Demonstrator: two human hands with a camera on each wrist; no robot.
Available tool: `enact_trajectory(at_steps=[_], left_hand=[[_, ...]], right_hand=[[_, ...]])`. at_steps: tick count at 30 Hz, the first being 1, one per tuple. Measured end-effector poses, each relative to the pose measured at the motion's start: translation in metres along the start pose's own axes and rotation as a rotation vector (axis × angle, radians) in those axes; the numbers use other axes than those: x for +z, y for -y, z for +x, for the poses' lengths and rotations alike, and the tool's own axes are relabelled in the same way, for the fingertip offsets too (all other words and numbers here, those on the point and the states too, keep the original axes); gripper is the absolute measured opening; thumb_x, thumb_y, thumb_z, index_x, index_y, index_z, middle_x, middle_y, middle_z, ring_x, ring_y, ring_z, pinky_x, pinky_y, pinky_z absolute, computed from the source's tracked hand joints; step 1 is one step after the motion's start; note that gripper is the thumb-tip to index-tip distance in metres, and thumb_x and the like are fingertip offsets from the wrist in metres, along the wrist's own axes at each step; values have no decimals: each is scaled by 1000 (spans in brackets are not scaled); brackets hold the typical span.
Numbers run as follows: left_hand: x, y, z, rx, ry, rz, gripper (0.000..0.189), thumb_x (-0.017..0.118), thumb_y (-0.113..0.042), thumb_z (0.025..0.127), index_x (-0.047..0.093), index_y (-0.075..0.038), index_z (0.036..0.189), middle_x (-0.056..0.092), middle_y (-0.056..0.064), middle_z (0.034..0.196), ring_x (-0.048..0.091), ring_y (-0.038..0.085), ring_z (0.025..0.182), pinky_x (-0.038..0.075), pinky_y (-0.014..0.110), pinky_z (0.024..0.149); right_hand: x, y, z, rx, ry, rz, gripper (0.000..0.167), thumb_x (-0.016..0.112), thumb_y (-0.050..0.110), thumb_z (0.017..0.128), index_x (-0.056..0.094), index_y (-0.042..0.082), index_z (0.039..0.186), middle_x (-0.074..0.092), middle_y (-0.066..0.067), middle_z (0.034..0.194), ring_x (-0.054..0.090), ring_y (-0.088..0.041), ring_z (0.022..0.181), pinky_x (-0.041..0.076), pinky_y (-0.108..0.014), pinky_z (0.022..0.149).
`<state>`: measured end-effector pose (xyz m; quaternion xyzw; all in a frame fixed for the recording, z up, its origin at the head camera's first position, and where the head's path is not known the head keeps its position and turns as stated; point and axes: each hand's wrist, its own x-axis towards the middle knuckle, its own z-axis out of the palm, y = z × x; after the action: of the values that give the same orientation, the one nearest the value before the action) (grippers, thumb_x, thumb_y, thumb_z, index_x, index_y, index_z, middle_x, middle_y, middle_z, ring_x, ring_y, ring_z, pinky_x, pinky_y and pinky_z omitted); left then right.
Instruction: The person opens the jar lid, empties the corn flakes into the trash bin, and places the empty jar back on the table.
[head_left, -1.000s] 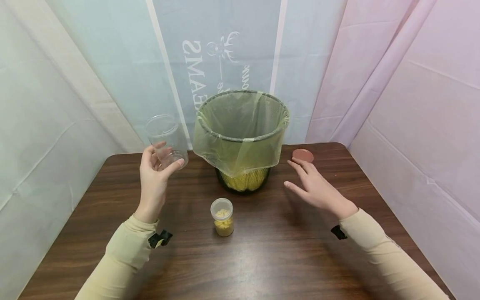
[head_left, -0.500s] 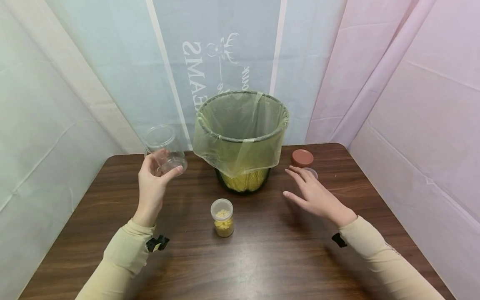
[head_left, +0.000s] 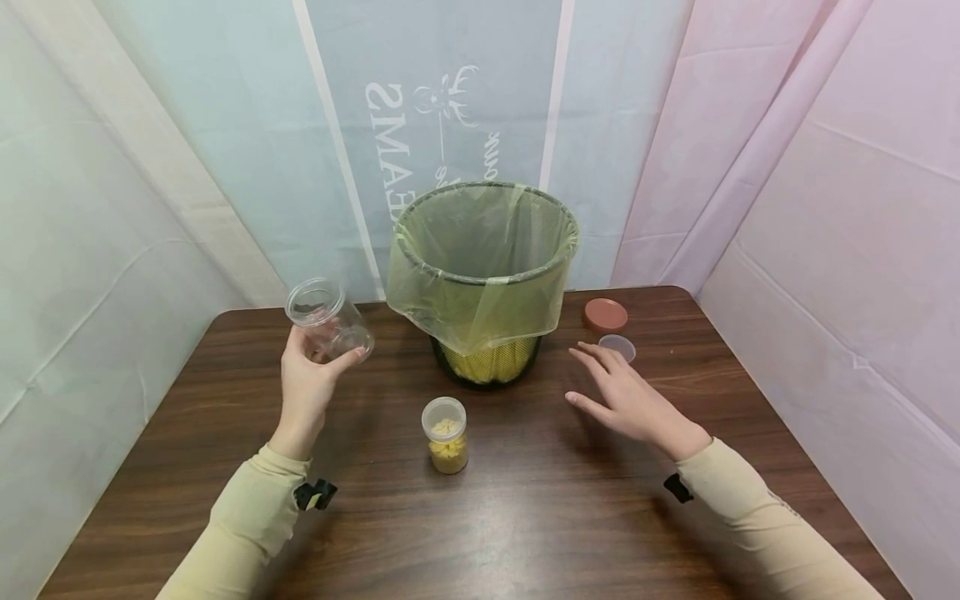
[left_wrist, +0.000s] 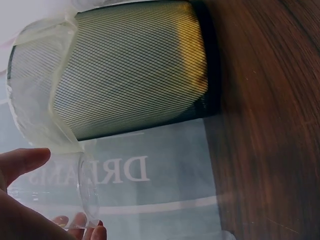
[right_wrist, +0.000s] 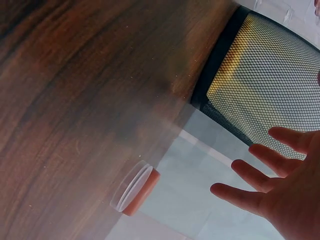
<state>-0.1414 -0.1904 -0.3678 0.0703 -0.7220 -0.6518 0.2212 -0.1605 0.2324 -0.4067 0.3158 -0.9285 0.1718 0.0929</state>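
Tabletop [head_left: 525, 525]: carries mesh bin [head_left: 487, 367], upright at rear, translucent yellowish bag [head_left: 480, 317] inside, folded over rim. Right hand [head_left: 630, 400]: fingers extended, spread, gripping nothing. Left hand [head_left: 306, 392]: fingers and thumb around clear jar [head_left: 345, 327], tilted, left of bin. Small jar [head_left: 447, 443]: upright before bin, yellow pieces inside. Reddish lid [head_left: 605, 315]: right of bin. Clear disc [head_left: 617, 347]: just before lid.

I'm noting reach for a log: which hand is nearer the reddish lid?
Right. The right hand is close in front of the reddish lid, not touching it. The left hand is farther off, on the other side of the bin, a clear jar in its grip.
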Motion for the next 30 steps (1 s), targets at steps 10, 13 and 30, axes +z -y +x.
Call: enact_trajectory(at_steps=[10,13,30], left_hand=[[-4,12,7,-37,-22,110,60,78,6,68,51,-5,121,55,9,107,51,14,94,43,20,77],[-5,17,10,-46,-28,139,61,77,6,68,50,-4,121,55,10,109,50,14,96,42,19,76],[-15,39,22,-157,-33,278,63,76,1,71,42,-1,124,48,14,124,46,27,116,40,38,93]], right_hand=[[3,-4,-3,-12,-8,-14,66,61,39,90,41,1,139,40,-22,141,39,-39,128,34,-53,103],[3,-5,-4,-8,-2,-16,66,61,40,90,41,1,140,40,-23,141,39,-39,128,35,-54,102],[-1,-19,-11,59,29,-28,68,57,45,92,39,2,141,39,-19,142,36,-39,131,32,-54,105]])
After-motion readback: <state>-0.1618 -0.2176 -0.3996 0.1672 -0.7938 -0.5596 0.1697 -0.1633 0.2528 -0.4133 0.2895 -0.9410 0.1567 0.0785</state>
